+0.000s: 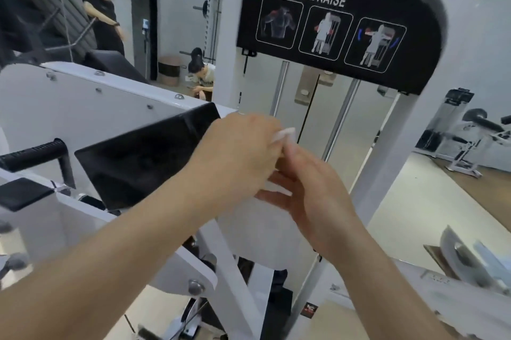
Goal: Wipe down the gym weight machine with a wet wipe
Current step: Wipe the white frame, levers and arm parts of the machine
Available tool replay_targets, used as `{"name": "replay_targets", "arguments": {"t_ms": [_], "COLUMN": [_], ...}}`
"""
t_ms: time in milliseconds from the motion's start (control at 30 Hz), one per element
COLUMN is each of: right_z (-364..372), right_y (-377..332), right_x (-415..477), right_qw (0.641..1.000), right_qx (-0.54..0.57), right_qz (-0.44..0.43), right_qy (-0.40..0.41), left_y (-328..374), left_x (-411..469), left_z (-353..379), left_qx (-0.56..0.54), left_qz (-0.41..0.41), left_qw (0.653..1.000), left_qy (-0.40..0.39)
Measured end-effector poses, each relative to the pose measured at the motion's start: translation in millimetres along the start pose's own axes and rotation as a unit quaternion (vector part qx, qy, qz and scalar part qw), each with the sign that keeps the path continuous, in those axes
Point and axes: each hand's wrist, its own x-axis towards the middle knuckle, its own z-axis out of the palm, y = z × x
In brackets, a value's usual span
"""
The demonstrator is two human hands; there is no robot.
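In front of the weight machine (225,49), just below the black LATERAL RAISE placard (331,27), pinches a white wet wipe (284,135) in the curled left hand (240,151). Meets it with the right hand (312,195), reaching up to the same strip. Cannot tell through the blur whether gripping it there or merely touching. Holds the wipe in the air, clear of every surface of the machine. Looks like readying the wipe, spreading or refolding it, with no wiping of the frame begun.

To do this step well:
- Open the wipe out flat, then fold it once into a pad broad enough to cover the palm, damp face outward.
- Keep hold of two corners while spreading, to stop the thin wet sheet from clinging to itself and bunching.
- Avoid wringing or squeezing, so as to keep the moisture in.
- Settle the pad firmly in one hand before reaching out, leaving the other free to steady against the frame.

Then, most likely, start high and work downward. Take the placard and the white uprights first. Move next to the black pad (146,157) at left and the ribbed handle (33,153) beside it, probably the parts most touched by skin. Use overlapping strokes and turn to a fresh face once soiled. Stay clear of the guide rods (279,88) inside the tower.
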Motion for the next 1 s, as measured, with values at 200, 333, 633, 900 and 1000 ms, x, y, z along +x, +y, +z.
{"name": "replay_targets", "arguments": {"t_ms": [200, 333, 633, 900, 1000], "right_z": [1, 12, 30, 91, 132], "right_y": [-33, -60, -52, -32, -19], "right_x": [34, 75, 166, 232, 253], "right_qw": [0.992, 0.943, 0.719, 0.665, 0.643], "right_qx": [0.088, -0.151, -0.618, -0.641, -0.657], "right_qz": [-0.082, -0.268, -0.025, -0.07, -0.135], "right_qy": [0.038, 0.124, -0.316, -0.376, -0.37], "left_y": [5, -26, -115, -148, -175], "left_x": [2, 15, 10, 20, 27], "left_z": [0, -24, -28, -18, -13], "left_qx": [-0.252, -0.056, -0.258, -0.179, -0.114], "left_qz": [0.014, 0.029, -0.217, -0.226, -0.248], "left_qw": [0.966, 0.987, 0.937, 0.951, 0.951], "left_qy": [0.054, 0.15, 0.086, 0.11, 0.144]}}
